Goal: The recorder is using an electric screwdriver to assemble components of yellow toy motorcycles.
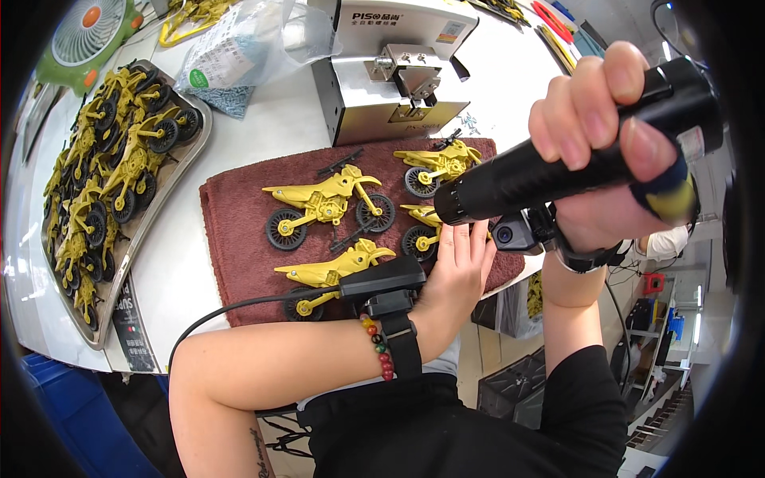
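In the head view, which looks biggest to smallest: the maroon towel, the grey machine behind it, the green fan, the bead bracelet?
1. Maroon towel.
2. Grey machine, cut off by the top edge, so unsure.
3. Green fan, also cut off by the picture's edge.
4. Bead bracelet, clearly smallest, though nearest the camera.

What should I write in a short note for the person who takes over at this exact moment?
Left hand: open, flat on a yellow toy motorcycle at the right edge of the brown towel.
Right hand: gripping a black electric screwdriver, its tip over that toy.
On the towel: three more yellow motorcycles, upper left, upper right and front.
Metal tray on the left holds a pile of the same toys.
Grey machine stands behind the towel.
Which toys are finished cannot be told from the picture.
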The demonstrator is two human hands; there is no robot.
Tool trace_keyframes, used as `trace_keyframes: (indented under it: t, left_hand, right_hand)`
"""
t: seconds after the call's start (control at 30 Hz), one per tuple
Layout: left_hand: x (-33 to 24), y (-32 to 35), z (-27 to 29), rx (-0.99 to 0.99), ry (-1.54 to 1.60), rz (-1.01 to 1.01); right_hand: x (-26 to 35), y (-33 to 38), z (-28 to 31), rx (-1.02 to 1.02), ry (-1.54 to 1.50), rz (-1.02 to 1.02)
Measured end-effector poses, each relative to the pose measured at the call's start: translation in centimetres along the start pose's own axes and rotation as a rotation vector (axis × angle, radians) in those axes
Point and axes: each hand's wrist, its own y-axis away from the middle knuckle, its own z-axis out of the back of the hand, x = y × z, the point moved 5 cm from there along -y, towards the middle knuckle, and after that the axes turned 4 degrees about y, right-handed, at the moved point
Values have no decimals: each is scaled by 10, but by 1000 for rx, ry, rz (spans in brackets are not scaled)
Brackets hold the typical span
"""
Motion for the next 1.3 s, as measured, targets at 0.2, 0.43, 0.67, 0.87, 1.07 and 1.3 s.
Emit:
trace_keyframes:
  t: [0.2, 0.43, 0.67, 0.87, 1.07, 1.3]
  left_hand:
    - [2, -2, -2, 101, 46, -15]
    - [0, -4, -6, -68, 55, 38]
    - [-3, 0, 0, 88, 83, -40]
    - [4, 3, -6, -26, 85, 19]
    - [19, -6, 70, 58, 755, -102]
    - [65, -36, 150, 111, 1364, -306]
  right_hand:
    - [-14, -2, -12, -151, -49, -68]
    - [-24, 0, -20, -141, 11, -66]
    - [-26, 6, -19, -159, 206, -72]
    - [-3, 21, -12, -142, 313, 172]
    - [64, 89, 45, -574, -136, 478]
    - [9, 143, 66, -884, -60, 432]
